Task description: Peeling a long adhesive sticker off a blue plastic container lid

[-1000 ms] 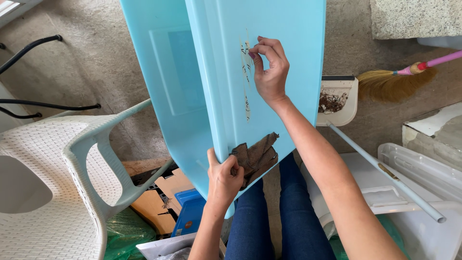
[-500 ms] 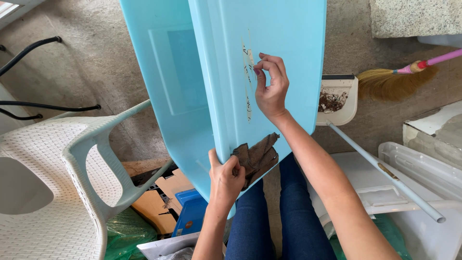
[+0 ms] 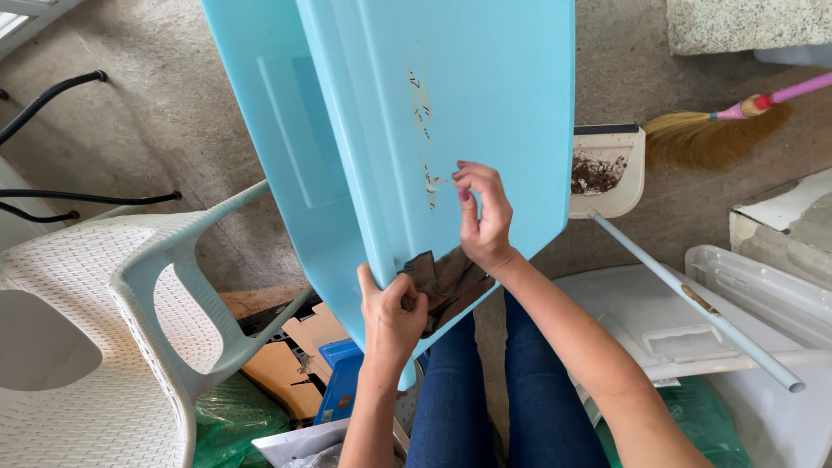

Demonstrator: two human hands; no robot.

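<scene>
While the big light-blue plastic panel (image 3: 468, 130) leans up over the person's lap in blue jeans (image 3: 511, 390), both hands are busy on it. The left hand (image 3: 392, 314) is curled shut on the panel's bottom edge, and it pins a crumpled brown rag (image 3: 446, 282) against the plastic. The right hand (image 3: 484, 215) sits higher up, fingers bent and pinched close together — its fingertips touch a strip of torn, peeling sticker (image 3: 425, 130) that runs down the panel. It is a pinch, not a flat open hand. Off to the left stands a white woven plastic chair (image 3: 95, 329). To the right lie a white dustpan with dirt in it (image 3: 607, 169) and a straw broom with a pink handle (image 3: 719, 130) — well apart from the hands.
</scene>
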